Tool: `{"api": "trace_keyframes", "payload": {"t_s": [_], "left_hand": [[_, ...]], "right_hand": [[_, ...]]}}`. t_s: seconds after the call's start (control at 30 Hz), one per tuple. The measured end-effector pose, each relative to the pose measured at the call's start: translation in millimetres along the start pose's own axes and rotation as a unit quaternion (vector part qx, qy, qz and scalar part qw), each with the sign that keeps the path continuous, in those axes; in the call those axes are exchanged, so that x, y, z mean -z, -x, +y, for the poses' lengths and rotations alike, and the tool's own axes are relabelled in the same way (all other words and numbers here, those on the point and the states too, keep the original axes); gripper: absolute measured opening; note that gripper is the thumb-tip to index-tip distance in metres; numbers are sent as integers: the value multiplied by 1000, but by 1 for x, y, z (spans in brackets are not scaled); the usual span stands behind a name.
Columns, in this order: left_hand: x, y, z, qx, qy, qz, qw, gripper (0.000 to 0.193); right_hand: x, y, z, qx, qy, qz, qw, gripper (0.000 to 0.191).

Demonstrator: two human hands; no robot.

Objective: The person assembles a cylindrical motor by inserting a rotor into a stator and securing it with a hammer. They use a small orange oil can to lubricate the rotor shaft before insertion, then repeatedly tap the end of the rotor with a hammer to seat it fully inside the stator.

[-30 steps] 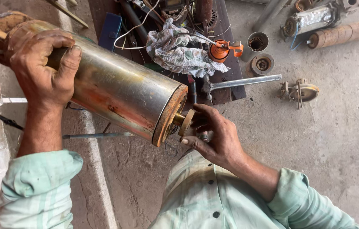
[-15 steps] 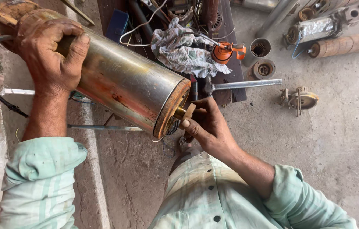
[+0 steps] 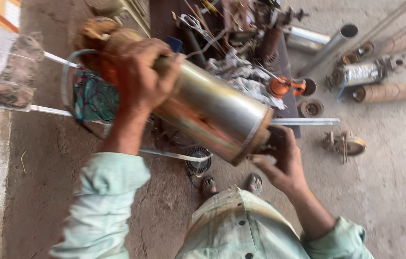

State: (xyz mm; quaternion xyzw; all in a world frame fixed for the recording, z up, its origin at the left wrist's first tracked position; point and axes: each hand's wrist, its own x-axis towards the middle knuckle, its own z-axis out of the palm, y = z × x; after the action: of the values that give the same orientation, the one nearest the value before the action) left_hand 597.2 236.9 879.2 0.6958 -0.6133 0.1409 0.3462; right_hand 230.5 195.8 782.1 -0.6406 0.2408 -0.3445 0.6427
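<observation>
Raised higher, steel cylinder (image 3: 212, 112) spans left hand (image 3: 140, 79), right hand (image 3: 279, 160).

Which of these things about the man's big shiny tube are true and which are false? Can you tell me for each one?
1. The left hand grips the big metal cylinder from above. True.
2. The right hand is at the cylinder's lower end. True.
3. The cylinder lies flat on the floor. False: both hands hold it up, tilted, above the concrete floor.
4. An orange tool lies beyond the cylinder, near a crumpled rag. True.
5. The person wears dark gloves. False: both hands are bare, with pale green sleeves.
6. The long tubes on the floor at the right stand upright. False: they lie on their sides.
</observation>
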Motion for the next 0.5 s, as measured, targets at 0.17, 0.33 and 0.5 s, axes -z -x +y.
{"api": "trace_keyframes", "payload": {"t_s": [0.17, 0.33, 0.5], "left_hand": [[-4, -4, -1, 29, -2, 7, 1000, 50], [-1, -4, -2, -5, -8, 45, 999, 59], [5, -1, 7, -10, 15, 35, 999, 57]], "right_hand": [[-2, 0, 10, -74, -209, 8, 975, 56], [0, -2, -12, 79, 114, -34, 990, 58], [-14, 12, -26, 101, 162, 27, 981, 71]]}}
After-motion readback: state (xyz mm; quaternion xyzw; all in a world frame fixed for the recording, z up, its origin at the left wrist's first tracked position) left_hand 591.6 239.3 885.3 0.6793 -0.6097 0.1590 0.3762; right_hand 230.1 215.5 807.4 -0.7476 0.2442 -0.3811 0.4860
